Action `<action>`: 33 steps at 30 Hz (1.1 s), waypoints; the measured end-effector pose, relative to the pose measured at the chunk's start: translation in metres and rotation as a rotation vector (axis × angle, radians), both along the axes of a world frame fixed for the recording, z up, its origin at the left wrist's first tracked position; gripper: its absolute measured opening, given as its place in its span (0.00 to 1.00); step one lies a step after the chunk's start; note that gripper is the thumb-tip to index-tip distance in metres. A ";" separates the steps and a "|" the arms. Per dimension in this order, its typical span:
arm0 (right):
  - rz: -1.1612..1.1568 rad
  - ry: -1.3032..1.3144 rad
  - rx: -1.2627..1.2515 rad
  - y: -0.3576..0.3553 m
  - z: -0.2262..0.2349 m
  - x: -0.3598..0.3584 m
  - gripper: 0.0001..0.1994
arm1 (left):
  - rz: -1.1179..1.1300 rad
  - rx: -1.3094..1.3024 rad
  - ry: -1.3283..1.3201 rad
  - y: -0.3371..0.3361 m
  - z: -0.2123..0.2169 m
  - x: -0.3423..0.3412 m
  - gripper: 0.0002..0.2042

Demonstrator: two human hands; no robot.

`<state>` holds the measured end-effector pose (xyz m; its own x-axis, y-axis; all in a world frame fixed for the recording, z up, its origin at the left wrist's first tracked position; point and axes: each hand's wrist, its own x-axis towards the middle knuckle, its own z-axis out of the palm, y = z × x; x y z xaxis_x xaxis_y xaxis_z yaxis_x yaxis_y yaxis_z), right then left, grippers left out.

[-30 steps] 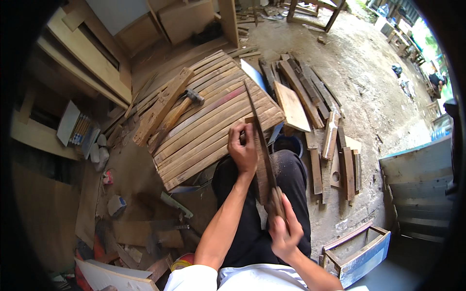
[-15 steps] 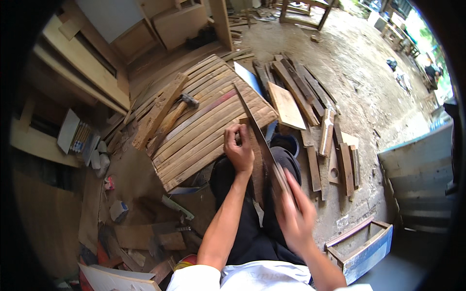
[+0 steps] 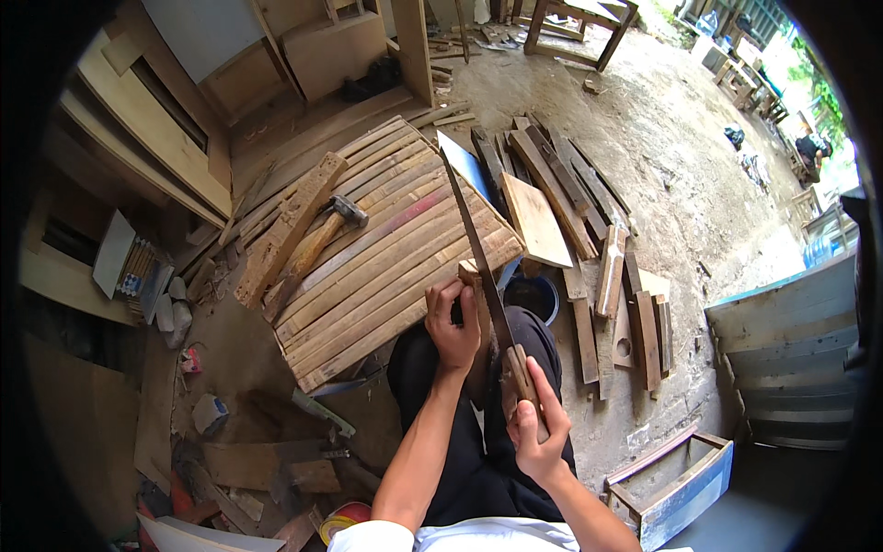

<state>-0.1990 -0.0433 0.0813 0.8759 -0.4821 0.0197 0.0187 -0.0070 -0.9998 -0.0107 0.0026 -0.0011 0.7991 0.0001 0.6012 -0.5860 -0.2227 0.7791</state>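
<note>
My right hand is closed round the wooden handle of a hand saw. The blade slants up and away from me, its far end over the edge of the slatted wooden bench. Beside the blade, my left hand grips a wooden board held over my lap. The board's end sticks out above my fingers, close against the blade; its lower part runs down between my legs. On the bench lie a hammer with a dark head and a thick, pitted wooden beam.
Right of the bench lie several wood offcuts and a pale board. A dark blue bucket stands by my knee. An open wooden box sits at lower right, near corrugated metal sheeting. Wooden cabinets stand behind.
My right hand and the saw handle have come back toward my body; the hand was smeared by motion before. My left hand keeps its grip on the board. The whole view has shifted slightly.
</note>
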 end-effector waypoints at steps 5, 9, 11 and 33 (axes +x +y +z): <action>0.006 -0.063 -0.131 -0.002 -0.004 0.013 0.26 | -0.029 -0.185 0.092 -0.004 0.003 0.001 0.04; 0.031 -0.010 -0.041 -0.009 0.004 0.011 0.26 | -0.099 -0.307 0.235 -0.010 0.003 0.005 0.11; 0.051 -0.027 -0.049 -0.010 0.007 0.012 0.27 | -0.128 -0.246 0.305 -0.008 0.003 0.007 0.14; 0.116 -0.085 -0.318 -0.028 0.006 0.010 0.25 | 0.009 -0.268 0.147 -0.005 0.016 0.022 0.08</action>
<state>-0.1889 -0.0717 0.0874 0.9132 -0.3375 0.2282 0.1205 -0.3112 -0.9427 0.0116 -0.0026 0.0144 0.8769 0.1503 0.4565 -0.4615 -0.0020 0.8872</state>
